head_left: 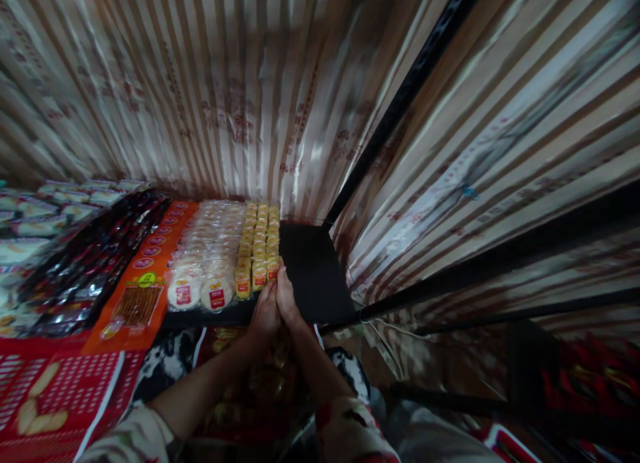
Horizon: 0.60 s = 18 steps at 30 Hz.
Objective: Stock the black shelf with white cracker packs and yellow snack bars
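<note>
My left hand (263, 314) and my right hand (286, 297) are pressed side by side at the front edge of a black shelf (313, 269). Their fingertips touch the nearest of several rows of small yellow snack packs (259, 246). Both hands look closed around one of those packs, though the fingers hide what is between them. Left of the yellow packs lie clear bags of round pale cakes (205, 263) with red labels.
Further left are orange snack bags (145, 283), dark shiny packets (85, 263) and pale packets (30, 216). A red printed box (55, 396) sits at the lower left. A striped plastic sheet (225, 83) forms the back and right walls, crossed by black poles (400, 96).
</note>
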Available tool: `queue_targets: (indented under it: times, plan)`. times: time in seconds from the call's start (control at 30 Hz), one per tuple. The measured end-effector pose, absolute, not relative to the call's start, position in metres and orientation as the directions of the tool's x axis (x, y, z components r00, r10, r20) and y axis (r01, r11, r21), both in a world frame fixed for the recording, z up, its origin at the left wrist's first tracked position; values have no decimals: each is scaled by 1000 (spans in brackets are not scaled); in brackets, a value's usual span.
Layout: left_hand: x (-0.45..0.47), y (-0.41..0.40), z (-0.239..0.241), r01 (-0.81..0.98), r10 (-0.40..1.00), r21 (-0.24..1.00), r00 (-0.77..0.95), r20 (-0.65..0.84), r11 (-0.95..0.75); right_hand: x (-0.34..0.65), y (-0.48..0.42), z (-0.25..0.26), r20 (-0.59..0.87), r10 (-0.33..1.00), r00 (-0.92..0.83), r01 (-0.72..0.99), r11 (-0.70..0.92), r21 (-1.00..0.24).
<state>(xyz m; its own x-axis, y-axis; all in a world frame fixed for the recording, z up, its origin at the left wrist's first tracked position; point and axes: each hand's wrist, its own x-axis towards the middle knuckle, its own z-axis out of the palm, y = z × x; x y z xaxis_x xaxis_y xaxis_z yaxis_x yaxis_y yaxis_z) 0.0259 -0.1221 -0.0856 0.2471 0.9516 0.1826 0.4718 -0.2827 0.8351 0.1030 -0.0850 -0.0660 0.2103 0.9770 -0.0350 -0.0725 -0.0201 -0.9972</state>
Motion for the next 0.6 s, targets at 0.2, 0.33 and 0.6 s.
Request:
queue_targets:
  times: [0.2, 0.33, 0.6]
  plan:
    - [28, -128, -88, 453, 959, 851, 210, 190, -268, 114, -75, -71, -56, 965, 255, -95, -33, -995]
    - [29, -130, -92, 481, 945, 815, 214, 248, -322, 113, -52, -67, -92, 970, 224, -193, -48, -980]
    - [28, -131, -92, 512, 938, 787, 236, 256, -344, 104, -38, -58, -106, 992, 76, -253, -83, -964]
